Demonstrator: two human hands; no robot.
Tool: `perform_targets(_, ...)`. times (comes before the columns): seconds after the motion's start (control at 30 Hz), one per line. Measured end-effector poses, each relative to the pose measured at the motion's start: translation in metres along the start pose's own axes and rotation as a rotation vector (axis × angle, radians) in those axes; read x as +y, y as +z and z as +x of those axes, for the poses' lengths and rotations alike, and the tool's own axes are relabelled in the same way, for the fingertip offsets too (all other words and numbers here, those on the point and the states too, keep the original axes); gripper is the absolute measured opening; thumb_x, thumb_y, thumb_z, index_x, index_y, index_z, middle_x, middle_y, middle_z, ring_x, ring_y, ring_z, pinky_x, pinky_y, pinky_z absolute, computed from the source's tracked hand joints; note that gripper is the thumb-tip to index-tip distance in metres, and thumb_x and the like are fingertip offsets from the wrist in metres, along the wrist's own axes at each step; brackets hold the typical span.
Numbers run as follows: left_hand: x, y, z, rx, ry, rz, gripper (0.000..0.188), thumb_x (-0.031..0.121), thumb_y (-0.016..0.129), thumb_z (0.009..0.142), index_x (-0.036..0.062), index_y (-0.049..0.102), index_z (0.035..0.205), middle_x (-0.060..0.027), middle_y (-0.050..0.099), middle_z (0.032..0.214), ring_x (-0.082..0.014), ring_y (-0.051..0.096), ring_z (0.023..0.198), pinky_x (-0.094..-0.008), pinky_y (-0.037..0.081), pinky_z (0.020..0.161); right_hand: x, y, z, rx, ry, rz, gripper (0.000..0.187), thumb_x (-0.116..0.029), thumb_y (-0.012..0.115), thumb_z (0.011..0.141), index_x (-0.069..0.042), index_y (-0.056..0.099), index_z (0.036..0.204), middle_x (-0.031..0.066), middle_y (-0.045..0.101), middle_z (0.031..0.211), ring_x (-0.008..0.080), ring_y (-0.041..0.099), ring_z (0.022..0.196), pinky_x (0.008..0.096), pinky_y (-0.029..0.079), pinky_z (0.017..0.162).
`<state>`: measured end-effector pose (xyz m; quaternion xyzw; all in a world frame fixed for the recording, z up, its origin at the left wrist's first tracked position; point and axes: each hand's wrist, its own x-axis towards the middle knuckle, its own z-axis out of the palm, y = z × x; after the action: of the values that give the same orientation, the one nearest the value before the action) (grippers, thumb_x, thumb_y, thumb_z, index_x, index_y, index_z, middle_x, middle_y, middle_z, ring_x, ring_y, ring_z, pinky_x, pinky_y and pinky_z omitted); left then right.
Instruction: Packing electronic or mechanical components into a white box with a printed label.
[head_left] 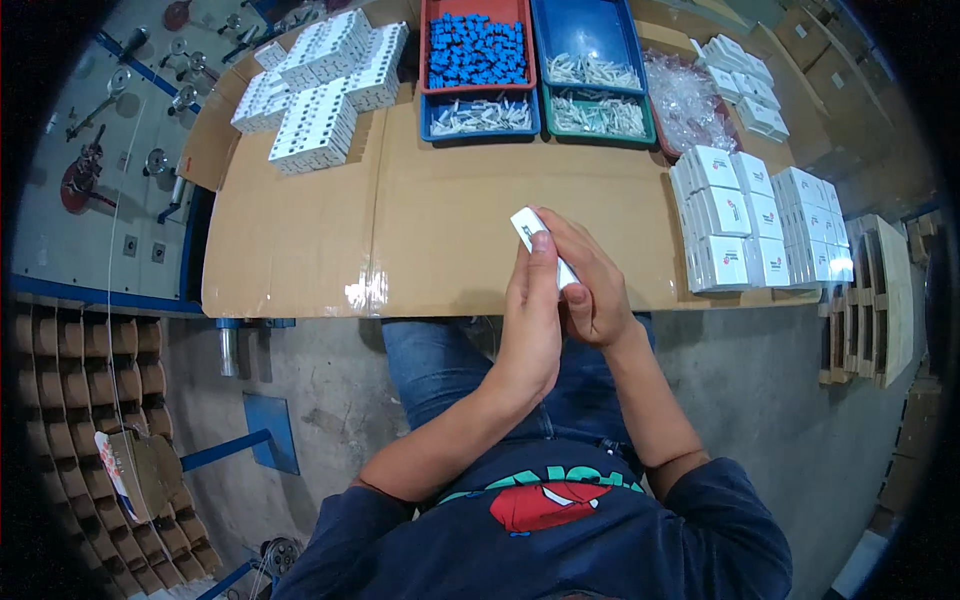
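A small white box (567, 274) is gripped between my two hands, tilted above the near edge of the cardboard-covered table. My left hand (535, 300) is closed on its left side, thumb pressed on the top face near a dark mark. My right hand (592, 275) wraps the far and right side, fingers curled round it. Much of the box is hidden behind my fingers. White boxes with small printed marks (722, 215) stand in stacks to the right of my hands.
Stacked white parts with dark openings (318, 125) sit at the far left. Trays hold blue pieces (476, 50), white plugs in a blue tray (482, 117) and in a green tray (600, 117). Clear plastic bags (690, 100) and more white pieces (745, 85) lie far right. Cardboard (290, 240) covers the table.
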<state>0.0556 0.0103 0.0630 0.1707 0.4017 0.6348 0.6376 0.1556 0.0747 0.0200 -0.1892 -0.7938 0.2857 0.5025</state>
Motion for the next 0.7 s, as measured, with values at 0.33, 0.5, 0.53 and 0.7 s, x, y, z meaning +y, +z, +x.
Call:
perform_targets(0.33,0.003,-0.010,0.004,-0.026,-0.100,-0.063,0.055,0.052,0.040,0.111,0.0092,0.045,0.145,-0.0044,0.057,0.127,-0.0165,0.056,0.121,-0.0338,0.046,0.104,0.002,-0.004,0.007,-0.062,0.081,0.022,0.057,-0.050,0.046,0.108,-0.001,0.059,0.135,0.0282,0.055,0.143,0.0456,0.057,0.127,0.0464,0.046,0.107)
perform_targets(0.5,0.007,-0.013,0.003,-0.040,-0.093,-0.023,0.056,0.051,0.040,0.111,0.0085,0.044,0.147,-0.0068,0.056,0.132,-0.0184,0.056,0.125,-0.0357,0.045,0.106,-0.004,-0.011,0.010,-0.137,0.143,-0.019,0.059,-0.050,0.054,0.104,-0.003,0.059,0.138,0.0268,0.054,0.144,0.0439,0.056,0.127,0.0463,0.045,0.107)
perform_targets(0.53,0.004,-0.015,0.004,-0.043,-0.103,-0.008,0.056,0.050,0.040,0.111,0.0079,0.043,0.147,-0.0077,0.056,0.133,-0.0188,0.057,0.124,-0.0360,0.046,0.106,-0.004,-0.010,0.010,-0.140,0.134,-0.048,0.059,-0.050,0.055,0.103,-0.003,0.059,0.139,0.0263,0.054,0.143,0.0432,0.056,0.126,0.0463,0.046,0.106)
perform_targets(0.7,0.000,-0.017,0.005,-0.042,-0.146,0.043,0.057,0.050,0.039,0.110,0.0062,0.043,0.147,-0.0095,0.056,0.132,-0.0192,0.058,0.123,-0.0364,0.046,0.106,0.001,-0.010,0.003,-0.127,0.126,-0.055,0.060,-0.049,0.058,0.101,-0.004,0.060,0.139,0.0260,0.054,0.140,0.0420,0.056,0.125,0.0467,0.046,0.105)
